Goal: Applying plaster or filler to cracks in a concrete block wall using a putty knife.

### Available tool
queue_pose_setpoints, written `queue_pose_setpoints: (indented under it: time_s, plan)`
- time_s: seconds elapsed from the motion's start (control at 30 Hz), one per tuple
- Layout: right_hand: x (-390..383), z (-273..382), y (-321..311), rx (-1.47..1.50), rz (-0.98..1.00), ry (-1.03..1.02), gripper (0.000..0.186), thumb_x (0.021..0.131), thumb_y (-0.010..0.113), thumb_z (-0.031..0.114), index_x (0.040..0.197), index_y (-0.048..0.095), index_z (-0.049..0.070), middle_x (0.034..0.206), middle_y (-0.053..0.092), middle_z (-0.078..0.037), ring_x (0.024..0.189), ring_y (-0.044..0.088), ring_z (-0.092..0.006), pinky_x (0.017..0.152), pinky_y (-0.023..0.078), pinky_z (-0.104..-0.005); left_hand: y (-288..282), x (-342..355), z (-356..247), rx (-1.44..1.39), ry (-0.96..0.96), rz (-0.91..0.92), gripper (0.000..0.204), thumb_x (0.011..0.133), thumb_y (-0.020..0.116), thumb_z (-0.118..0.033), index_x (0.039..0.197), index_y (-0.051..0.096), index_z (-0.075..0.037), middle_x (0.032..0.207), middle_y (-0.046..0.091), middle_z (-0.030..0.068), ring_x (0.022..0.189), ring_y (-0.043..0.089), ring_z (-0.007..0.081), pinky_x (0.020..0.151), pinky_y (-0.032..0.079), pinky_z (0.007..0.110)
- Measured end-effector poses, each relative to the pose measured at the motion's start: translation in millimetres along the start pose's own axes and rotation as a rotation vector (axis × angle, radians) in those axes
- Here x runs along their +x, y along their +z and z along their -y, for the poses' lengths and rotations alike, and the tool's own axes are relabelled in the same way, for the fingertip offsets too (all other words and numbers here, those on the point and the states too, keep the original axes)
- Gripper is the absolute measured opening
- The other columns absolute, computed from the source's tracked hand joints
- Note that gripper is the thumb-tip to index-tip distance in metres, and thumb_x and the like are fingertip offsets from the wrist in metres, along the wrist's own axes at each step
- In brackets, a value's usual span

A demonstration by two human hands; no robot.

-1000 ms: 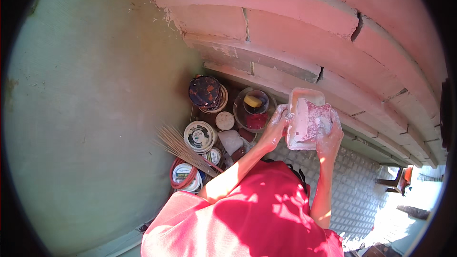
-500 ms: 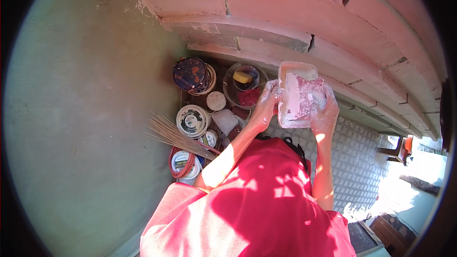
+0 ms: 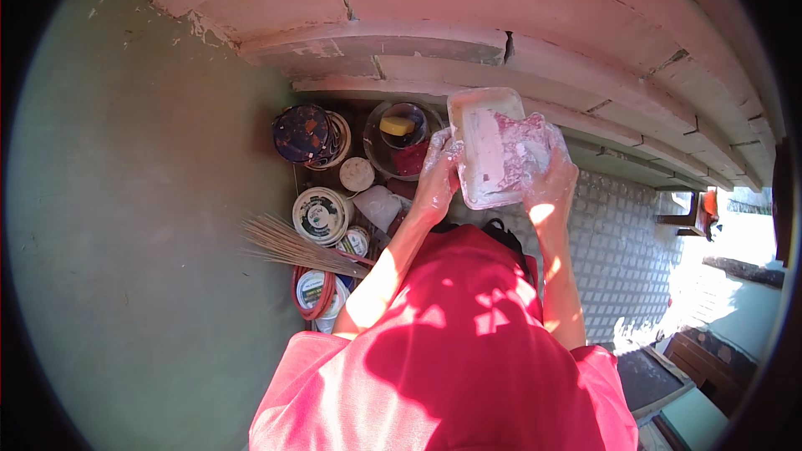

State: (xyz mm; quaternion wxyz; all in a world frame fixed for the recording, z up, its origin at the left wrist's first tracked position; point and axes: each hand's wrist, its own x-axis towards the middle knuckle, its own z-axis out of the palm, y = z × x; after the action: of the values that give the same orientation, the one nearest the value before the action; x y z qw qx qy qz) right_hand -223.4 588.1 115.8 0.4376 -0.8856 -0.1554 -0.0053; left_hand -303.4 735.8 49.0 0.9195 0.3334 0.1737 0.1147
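Observation:
My left hand [image 3: 438, 174] is closed on the left side of a shallow, rectangular plastic tray [image 3: 476, 103]. A smear of pale pink, putty-like paste [image 3: 486, 149] lies inside the tray. At its right side my right hand [image 3: 551, 175] grips a flat reddish piece [image 3: 520, 132] streaked with white paste. This piece covers part of the tray and reaches past its right rim; its exact kind is unclear. White residue coats the fingers of both hands, and the fingers under the tray are hidden.
Pink concrete steps [image 3: 434, 0] rise ahead, and a green wall [image 3: 150, 200] stands at left. Between them are a stained dark bucket [image 3: 301, 132], a basin [image 3: 378, 154] with a yellow sponge [image 3: 397, 126], lidded tubs [image 3: 322, 215] and a stick broom [image 3: 292, 242]. Patterned floor [image 3: 618, 259] extends right.
The whole scene, tray and hands included, has shifted left in the view, and the tray sits slightly higher. Both hands keep their hold, and the paste looks much the same.

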Motion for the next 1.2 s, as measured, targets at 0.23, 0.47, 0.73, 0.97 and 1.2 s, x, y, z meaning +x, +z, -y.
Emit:
queue_pose_setpoints:
  time_s: [0.23, 0.47, 0.73, 0.97, 1.2]
  plan:
    - [2, -14, -1, -0.172, 0.0, 0.061, 0.032, 0.074, 0.059, 0.002, 0.104, 0.059, -0.007, 0.094, 0.063, -0.028, 0.091, 0.058, -0.0484, 0.081, 0.046, -0.0492, 8, -4, -7, 0.085, -0.013, -0.013, 0.033, 0.098, 0.046, -0.018, 0.128, 0.04, -0.007, 0.12, 0.05, 0.0036, 0.109, 0.048, 0.0103, 0.093, 0.04, 0.026]
    - [-3, -25, 4, 0.033, -0.045, -0.002, 0.033, 0.075, 0.061, 0.003, 0.106, 0.059, -0.006, 0.097, 0.064, -0.027, 0.095, 0.06, -0.0459, 0.08, 0.049, -0.0426, 0, -7, -6, 0.076, -0.026, 0.001, 0.032, 0.097, 0.047, -0.018, 0.127, 0.042, -0.006, 0.119, 0.05, 0.0031, 0.107, 0.048, 0.0103, 0.092, 0.04, 0.026]
    - [-5, -14, -4, 0.159, -0.04, 0.009, 0.04, 0.081, 0.068, 0.012, 0.117, 0.058, -0.002, 0.109, 0.065, -0.014, 0.099, 0.061, -0.0222, 0.089, 0.046, -0.0325, 1, -2, 10, 0.104, 0.028, 0.021, 0.035, 0.095, 0.049, -0.018, 0.127, 0.042, -0.006, 0.116, 0.05, 0.001, 0.1, 0.047, 0.0083, 0.083, 0.041, 0.024]
    - [-9, -3, -1, 0.067, 0.017, -0.067, 0.043, 0.08, 0.064, 0.007, 0.121, 0.056, -0.003, 0.108, 0.065, -0.016, 0.095, 0.063, -0.0236, 0.086, 0.048, -0.0329, -8, -7, 9, 0.102, -0.046, -0.003, 0.034, 0.096, 0.049, -0.021, 0.127, 0.043, -0.01, 0.112, 0.05, 0.0011, 0.099, 0.048, 0.0086, 0.083, 0.043, 0.025]
    - [-4, 7, -10, -0.002, -0.065, -0.02, 0.04, 0.078, 0.063, 0.009, 0.116, 0.058, -0.002, 0.097, 0.068, -0.023, 0.095, 0.067, -0.0342, 0.08, 0.05, -0.037, -12, -10, 5, 0.127, 0.029, -0.056, 0.034, 0.096, 0.049, -0.019, 0.128, 0.043, -0.007, 0.114, 0.05, 0.0017, 0.105, 0.047, 0.0093, 0.091, 0.039, 0.025]
